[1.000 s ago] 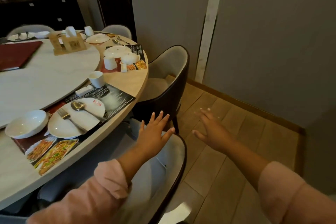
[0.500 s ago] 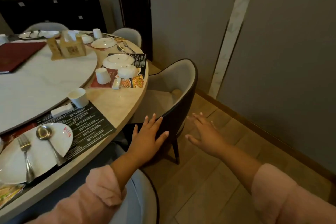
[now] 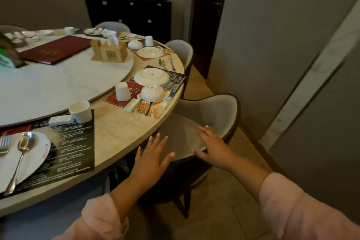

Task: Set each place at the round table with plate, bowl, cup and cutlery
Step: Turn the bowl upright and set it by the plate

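Fingers [image 3: 156, 142] straight and spread, the left hand [image 3: 153, 161] holds nothing and hovers over the near edge of a grey chair [image 3: 216, 111], just beside the rim of the round table [image 3: 120, 130]. The right hand [image 3: 216, 149] is likewise flat and empty, its thumb at the chair's dark rim. It seems to rest there, though contact is hard to judge. Beyond the chair, on a printed mat [image 3: 176, 82], a plate [image 3: 151, 76] lies bottom up. A bowl [image 3: 152, 93] sits bottom up just in front of it, and a cup [image 3: 122, 91] stands mouth down to the left. Nearer, a second cup [image 3: 80, 112] stands upright, and a spoon [image 3: 23, 144] and fork [image 3: 4, 145] lie on another plate [image 3: 37, 154].
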A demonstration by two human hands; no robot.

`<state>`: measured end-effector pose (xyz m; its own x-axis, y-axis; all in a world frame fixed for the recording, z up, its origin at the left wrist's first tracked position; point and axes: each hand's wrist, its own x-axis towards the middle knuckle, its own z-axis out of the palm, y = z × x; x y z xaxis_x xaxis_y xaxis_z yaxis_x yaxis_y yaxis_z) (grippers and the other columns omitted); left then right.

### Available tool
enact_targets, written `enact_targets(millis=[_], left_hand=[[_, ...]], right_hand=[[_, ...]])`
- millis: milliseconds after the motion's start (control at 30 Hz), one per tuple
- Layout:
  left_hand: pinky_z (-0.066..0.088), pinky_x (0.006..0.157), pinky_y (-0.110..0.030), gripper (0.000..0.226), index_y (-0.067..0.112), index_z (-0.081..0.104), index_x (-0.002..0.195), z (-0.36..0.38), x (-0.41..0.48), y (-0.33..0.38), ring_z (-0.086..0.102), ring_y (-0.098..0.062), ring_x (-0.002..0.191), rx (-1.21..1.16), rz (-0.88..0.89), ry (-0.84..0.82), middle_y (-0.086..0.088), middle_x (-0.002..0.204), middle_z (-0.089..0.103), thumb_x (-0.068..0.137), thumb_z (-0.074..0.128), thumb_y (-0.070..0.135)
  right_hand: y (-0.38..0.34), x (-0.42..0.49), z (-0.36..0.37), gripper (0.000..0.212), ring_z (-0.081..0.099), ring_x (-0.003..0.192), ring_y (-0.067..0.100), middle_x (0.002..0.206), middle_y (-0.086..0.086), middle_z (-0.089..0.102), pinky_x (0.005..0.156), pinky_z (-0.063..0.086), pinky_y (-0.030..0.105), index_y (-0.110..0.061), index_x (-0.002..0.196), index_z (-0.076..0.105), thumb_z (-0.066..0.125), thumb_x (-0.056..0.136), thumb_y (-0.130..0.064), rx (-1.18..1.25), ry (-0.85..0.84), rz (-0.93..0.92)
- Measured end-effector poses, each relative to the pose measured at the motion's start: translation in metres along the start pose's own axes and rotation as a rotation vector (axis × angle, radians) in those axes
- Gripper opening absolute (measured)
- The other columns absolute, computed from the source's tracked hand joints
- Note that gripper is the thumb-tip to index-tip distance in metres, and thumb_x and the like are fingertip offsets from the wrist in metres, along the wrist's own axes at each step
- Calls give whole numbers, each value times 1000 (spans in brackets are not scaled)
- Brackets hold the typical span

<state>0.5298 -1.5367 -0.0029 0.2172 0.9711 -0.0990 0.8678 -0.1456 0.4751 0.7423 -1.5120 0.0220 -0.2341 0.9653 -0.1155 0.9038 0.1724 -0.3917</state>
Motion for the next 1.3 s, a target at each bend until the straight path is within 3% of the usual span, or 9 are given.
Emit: enact_targets(millis=[300,567,667,800,967,1067,1200,1300], left_hand=[[0,118,-47,62,38,8,149,-39,74,-55,-8,-14,147,-16,-228,54,9,159,-4,94,28,57],[6,119,-47,71,39,5,148,-82,173,-101,-2,-12,147,-42,-216,54,13,158,-3,84,21,65],[16,119,-45,71,36,11,149,-81,204,-111,7,-13,147,-137,-205,52,11,159,5,85,25,64],[34,112,-40,63,37,22,146,-79,238,-102,30,-11,140,-423,-136,71,13,153,27,88,34,58],[32,110,-32,56,24,27,147,-79,298,-97,36,-15,137,-375,-203,105,4,150,35,96,31,49],[29,99,-21,54,20,32,143,-80,323,-92,40,-16,133,-369,-249,75,1,146,41,98,28,48],[41,96,-25,52,22,44,134,-71,339,-99,53,-12,115,-330,-287,58,-1,132,55,96,25,52],[45,92,-26,52,21,45,130,-64,342,-104,55,-10,108,-329,-297,78,1,125,58,96,25,54]], right_hand=[[-13,143,-1,66,9,146,21,156,-2,16,115,23,46,-25,147,23,53,91,-45,55,-59,-234],[-28,260,8,64,22,142,20,155,1,16,114,29,38,-23,146,27,55,91,-38,147,-85,-171],[-21,288,17,65,23,142,20,155,0,15,113,31,37,-22,146,27,57,90,-36,191,-70,-139],[-10,320,18,74,11,145,19,157,-1,8,116,25,36,-24,146,24,65,85,-33,275,-63,-138],[-6,373,11,105,3,146,21,158,-3,2,117,18,42,-26,149,9,76,70,-46,172,-173,-220],[-4,397,18,114,-6,146,20,158,-7,-6,118,11,43,-32,149,1,77,66,-49,42,-281,-299],[1,414,26,112,-3,145,20,157,-9,-2,116,19,47,-45,144,6,79,59,-55,50,-314,-367],[3,418,28,109,9,142,20,155,-7,8,111,29,42,-43,143,12,78,56,-58,45,-272,-417]])
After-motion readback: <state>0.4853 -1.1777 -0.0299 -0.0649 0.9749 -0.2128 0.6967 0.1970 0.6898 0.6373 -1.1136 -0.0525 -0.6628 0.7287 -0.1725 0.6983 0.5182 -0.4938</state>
